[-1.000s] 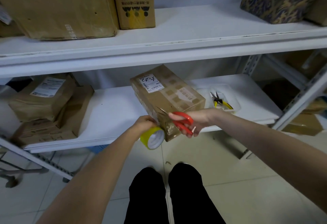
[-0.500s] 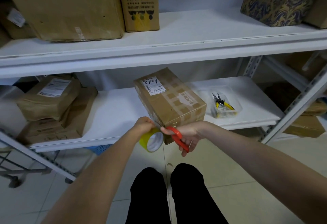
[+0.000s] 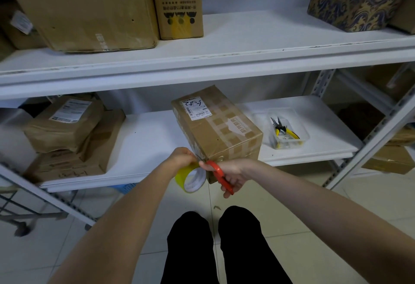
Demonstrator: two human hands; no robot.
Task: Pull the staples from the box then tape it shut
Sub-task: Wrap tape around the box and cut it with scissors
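1. Box point(image 3: 215, 126) sits at the front edge of the lower shelf point(image 3: 148, 144), label up.
2. Our left hand point(image 3: 182, 158) grips the yellow tape roll point(image 3: 190, 178) beside the box's near corner.
3. Our right hand point(image 3: 232, 171) grips the red scissors point(image 3: 216, 170), blade tips at that corner.
4. Pliers point(image 3: 283, 130) lie in a clear tray point(image 3: 292, 145) right of the box.

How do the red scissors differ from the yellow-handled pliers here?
The scissors have red handles; the pliers have yellow ones. The scissors are gripped in the right hand at the box's near corner; the pliers lie untouched in a clear tray on the shelf. Both are hand tools.
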